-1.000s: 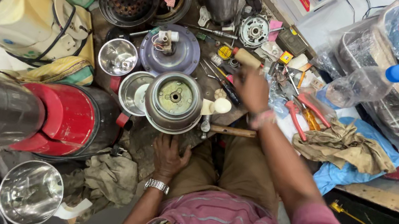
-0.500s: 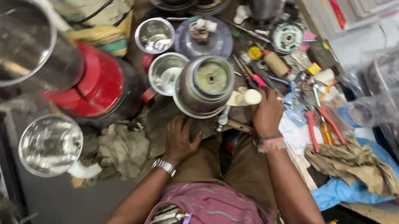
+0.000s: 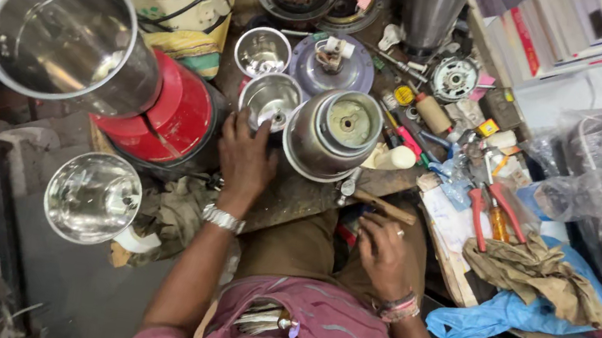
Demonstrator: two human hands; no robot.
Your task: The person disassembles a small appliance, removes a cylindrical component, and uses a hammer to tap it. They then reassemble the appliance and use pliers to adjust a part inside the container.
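Note:
My left hand (image 3: 244, 155), with a metal watch at the wrist, lies flat on the dark workbench (image 3: 289, 195), fingers apart. Its fingertips reach the rim of a small steel cup (image 3: 273, 101). Just right of it an upturned steel mixer jar (image 3: 333, 134) shows its base and centre coupling. My right hand (image 3: 382, 252) rests on my brown-trousered thigh, fingers loosely spread, with nothing visible in it. A wooden-handled tool (image 3: 383, 206) lies on the bench edge just above that hand.
A red mixer base carrying a tall steel jar (image 3: 69, 34) stands at the left, with another steel jar (image 3: 93, 195) below it. Pliers (image 3: 488, 207), screwdrivers, a purple motor plate (image 3: 331, 67) and small parts crowd the bench. Rags (image 3: 534, 272) lie at the right.
My right hand has drawn back from the tools on the bench to my thigh. My left hand has moved up from my lap to the steel cup.

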